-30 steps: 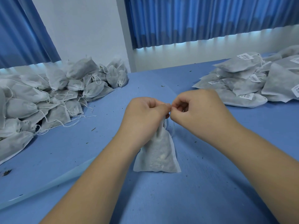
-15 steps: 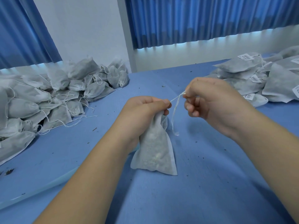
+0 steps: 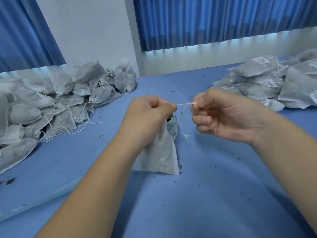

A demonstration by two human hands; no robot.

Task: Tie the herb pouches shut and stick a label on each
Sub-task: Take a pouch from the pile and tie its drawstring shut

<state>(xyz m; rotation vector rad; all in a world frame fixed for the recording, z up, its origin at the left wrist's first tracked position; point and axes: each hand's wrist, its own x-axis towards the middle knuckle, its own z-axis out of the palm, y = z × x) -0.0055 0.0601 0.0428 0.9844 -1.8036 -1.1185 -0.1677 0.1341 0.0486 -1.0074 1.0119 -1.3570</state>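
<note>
Lying heaped at the far left of the blue-covered table [image 3: 205,194], a pile of white non-woven herb pouches [image 3: 51,103] shows cinched necks and loose drawstrings trailing over the cloth; a dark filling shades through their thin fabric, and no labels show on them. Near the middle, the left hand [image 3: 147,115] is closed in a fist around the gathered neck of a single herb pouch [image 3: 161,157], which hangs below the fist and widens to a flat bottom edge that meets the cloth; a greyish filling shows faintly through its lower half. Just behind this pouch stands a small pale-teal round object [image 3: 173,124], mostly hidden, so what it is cannot be told. From the top of the left fist a white drawstring [image 3: 184,104] runs taut to the right hand [image 3: 223,115], which pinches it between thumb and forefinger, the other fingers curled in towards the palm; a loose end of the string dangles between the two hands, ending in a frayed tip above the table. At the far right lies a second heap of filled pouches [image 3: 267,83], flatter, each one in view carrying a white barcode label [image 3: 260,60]. Bits of dried herb are scattered over the cloth.
</note>
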